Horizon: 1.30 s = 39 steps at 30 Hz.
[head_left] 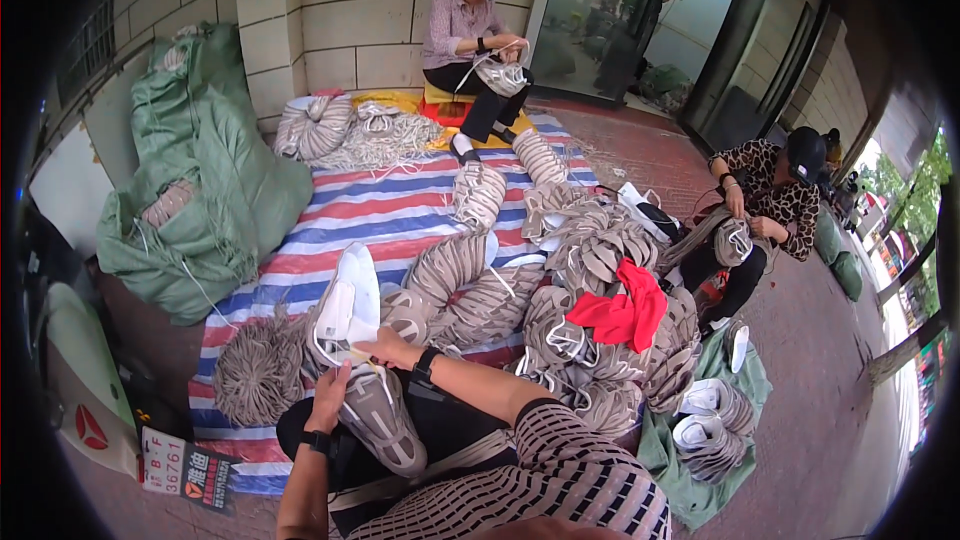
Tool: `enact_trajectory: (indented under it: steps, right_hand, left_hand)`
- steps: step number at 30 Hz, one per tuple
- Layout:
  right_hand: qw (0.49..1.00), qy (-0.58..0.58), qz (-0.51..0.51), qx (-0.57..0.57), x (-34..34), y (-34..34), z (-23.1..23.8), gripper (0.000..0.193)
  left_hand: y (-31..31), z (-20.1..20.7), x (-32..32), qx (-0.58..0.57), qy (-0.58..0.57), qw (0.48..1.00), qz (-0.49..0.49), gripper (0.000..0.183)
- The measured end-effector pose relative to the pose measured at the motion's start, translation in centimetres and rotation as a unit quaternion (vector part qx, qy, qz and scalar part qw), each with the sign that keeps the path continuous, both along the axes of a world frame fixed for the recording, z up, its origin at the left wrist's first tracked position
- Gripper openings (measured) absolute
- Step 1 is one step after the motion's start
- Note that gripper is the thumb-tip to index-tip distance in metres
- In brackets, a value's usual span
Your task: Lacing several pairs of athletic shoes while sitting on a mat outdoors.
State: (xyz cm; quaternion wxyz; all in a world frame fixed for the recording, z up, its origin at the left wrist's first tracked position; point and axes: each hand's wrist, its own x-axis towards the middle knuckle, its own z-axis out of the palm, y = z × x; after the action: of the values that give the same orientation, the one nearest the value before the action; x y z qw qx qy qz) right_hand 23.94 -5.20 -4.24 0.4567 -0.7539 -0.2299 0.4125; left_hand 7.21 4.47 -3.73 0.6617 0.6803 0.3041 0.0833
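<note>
A taupe shoe upper (385, 425) lies across my lap with its rounded toe pointing down. My left hand (326, 398) is closed on its upper left edge, the thumb raised along the side. My right hand (390, 348) is closed at the opening, fingers pinching near a thin pale lace or strip; the fingertips are partly hidden. Just beyond both hands stands a white-lined upper (350, 302), touching or joined to the one I hold; I cannot tell which. Left of it sits a round bundle of grey-brown laces or cords (258, 370).
Stacked uppers (450, 275) and a red cloth (625, 308) lie on a striped sheet (340, 202). Green sacks (215, 175) stand left. One person (475, 40) sits at the back, another (765, 190) at right; both handle uppers. More uppers rest on green sacking (660, 455).
</note>
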Motion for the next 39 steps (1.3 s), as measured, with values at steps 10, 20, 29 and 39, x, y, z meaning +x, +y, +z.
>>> enact_trajectory:
  steps: [10, 20, 29, 39]
  right_hand:
    - [0.852, -0.521, 0.044, 0.02, -3.6, 2.3, 6.9, 0.011]
    - [0.887, -0.445, 0.12, 0.028, -0.2, 2.2, 1.5, 0.02]
    - [0.94, -0.297, 0.166, 0.004, -4.2, -3.6, 4.2, 0.042]
    - [0.932, -0.327, 0.157, -0.004, -6.4, -4.2, 3.0, 0.045]
  left_hand:
    - [1.3, 1.7, -1.2, -0.283, -0.121, 0.95, -0.04, 0.069]
    - [3.4, 0.8, -2.3, -0.26, -0.065, 0.96, -0.074, 0.044]
    - [-0.2, 2.9, -6.2, 0.287, 0.074, 0.95, -0.099, 0.064]
    - [0.7, 2.2, -3.2, 0.401, 0.139, 0.892, -0.155, 0.035]
